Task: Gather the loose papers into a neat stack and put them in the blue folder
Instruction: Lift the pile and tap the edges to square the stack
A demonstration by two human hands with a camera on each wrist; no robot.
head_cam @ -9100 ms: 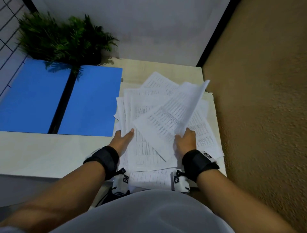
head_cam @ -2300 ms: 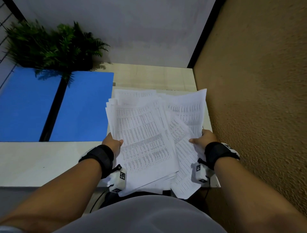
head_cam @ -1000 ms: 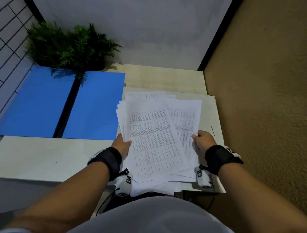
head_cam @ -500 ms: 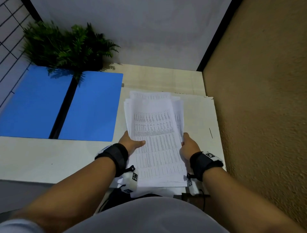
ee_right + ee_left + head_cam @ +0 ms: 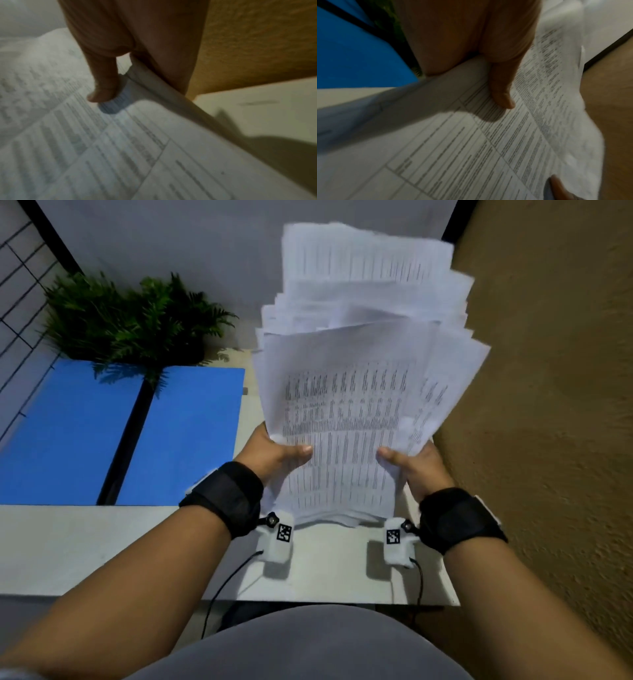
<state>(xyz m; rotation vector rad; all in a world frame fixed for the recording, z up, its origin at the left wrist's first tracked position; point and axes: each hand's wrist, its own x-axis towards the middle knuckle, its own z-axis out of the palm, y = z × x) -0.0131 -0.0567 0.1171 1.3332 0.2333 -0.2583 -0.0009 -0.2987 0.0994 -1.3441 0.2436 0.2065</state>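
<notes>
**Both hands up with the paper stack, folder lying open**

Left hand (image 5: 270, 453) and right hand (image 5: 416, 462) each have a grip on the printed papers (image 5: 342, 419), thumbs pressed on the top sheet, fingers tucked behind the side edges. The stack stands tilted up off the bench (image 5: 102, 546), its lower edge just above the surface, upper sheets fanned unevenly and blurred. The pale bench runs beneath; the blue folder (image 5: 185, 436) lies open and flat to the left, well apart from the papers, a dark spine down its middle. A green fern (image 5: 130, 320) sits behind it against a grey wall, with a textured tan wall (image 5: 548, 405) on the right. The far fingers are hidden behind the sheets. The left wrist view catches the thumb (image 5: 503, 94) across table print, readable as rows but not words; the right wrist view shows the other thumb (image 5: 102, 86), soft and smeared.
</notes>
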